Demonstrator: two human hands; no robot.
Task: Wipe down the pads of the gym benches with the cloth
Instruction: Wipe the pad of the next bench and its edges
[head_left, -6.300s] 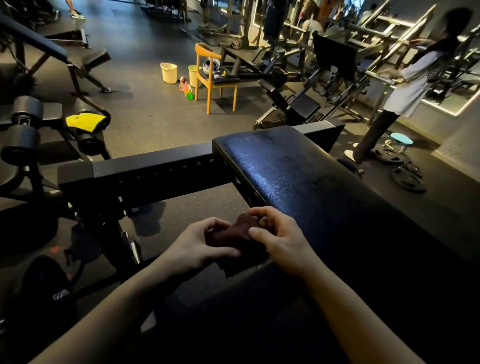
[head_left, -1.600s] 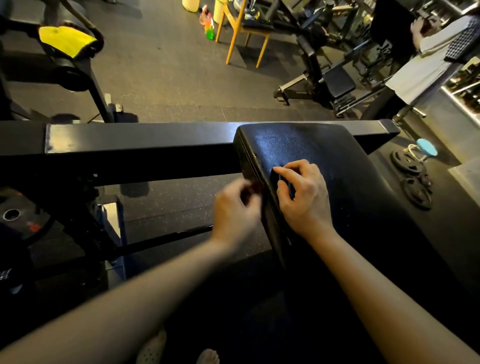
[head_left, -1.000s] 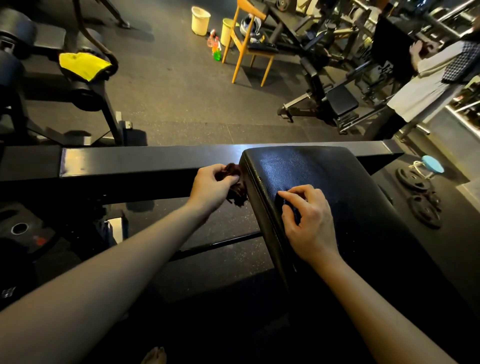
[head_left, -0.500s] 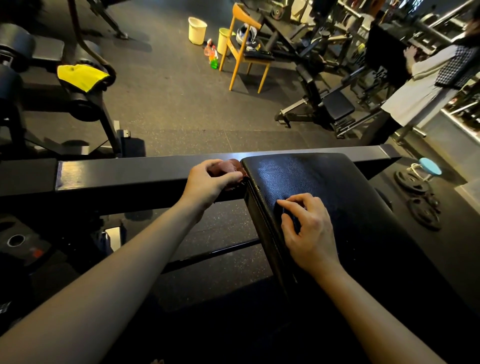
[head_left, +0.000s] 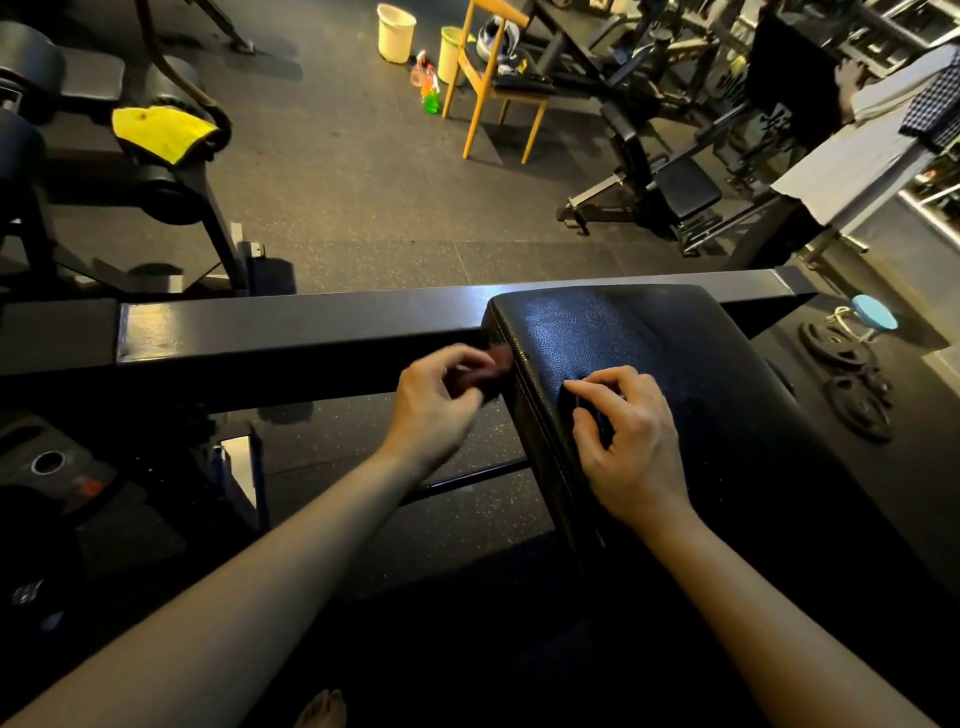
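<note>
A black padded bench pad (head_left: 649, 338) runs from the centre to the lower right. My left hand (head_left: 434, 408) grips a small dark reddish cloth (head_left: 496, 358) and holds it against the pad's left side edge, near its far corner. The hand is blurred. My right hand (head_left: 626, 441) rests on top of the pad near the left edge, with its fingers curled and the fingertips on the surface. A black steel frame bar (head_left: 291, 332) crosses behind the pad.
Weight plates (head_left: 852, 374) and a blue stool (head_left: 875, 312) lie on the floor to the right. A yellow cloth (head_left: 158, 130) sits on a machine at left. A wooden chair (head_left: 498, 83), two buckets (head_left: 397, 23) and spray bottles (head_left: 428, 88) stand farther back. A person (head_left: 872, 156) stands at right.
My left hand with the cloth has slid back down the pad's side edge from the far corner. My right hand has stayed on the pad top.
</note>
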